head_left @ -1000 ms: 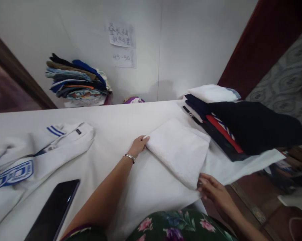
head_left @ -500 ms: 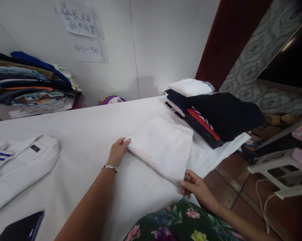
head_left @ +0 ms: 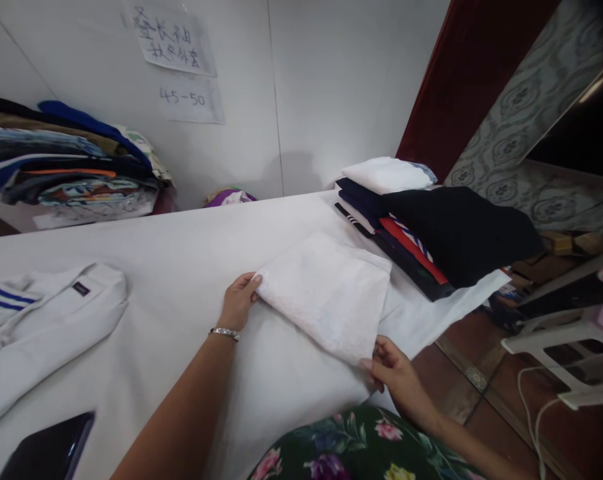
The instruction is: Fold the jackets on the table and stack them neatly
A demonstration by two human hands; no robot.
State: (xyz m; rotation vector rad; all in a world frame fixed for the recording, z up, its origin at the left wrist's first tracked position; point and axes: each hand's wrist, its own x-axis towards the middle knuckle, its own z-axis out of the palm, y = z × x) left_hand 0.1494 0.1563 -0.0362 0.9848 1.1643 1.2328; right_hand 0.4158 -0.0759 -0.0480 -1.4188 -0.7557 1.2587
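Note:
A folded white garment [head_left: 326, 297] lies at an angle on the white-covered table [head_left: 181, 267]; its exact kind is not plain. My left hand [head_left: 239, 300], with a silver bracelet at the wrist, pinches its left corner between thumb and fingers. At the near right corner, my right hand [head_left: 387, 365] is closed on the garment's edge. To the left lies a white long-sleeved garment [head_left: 66, 327] with blue stripes and a dark neck label, touched by neither hand.
A stack of folded clothes [head_left: 421, 227] stands at the table's right end, with a black garment on top. Another clothes pile [head_left: 76, 160] is at the far left. A phone [head_left: 49, 450] lies near the front edge. A white plastic stool [head_left: 566, 353] stands at the right.
The view has shifted slightly, so things appear a little further right. Both hands keep their hold on the folded white garment, which looks unchanged.

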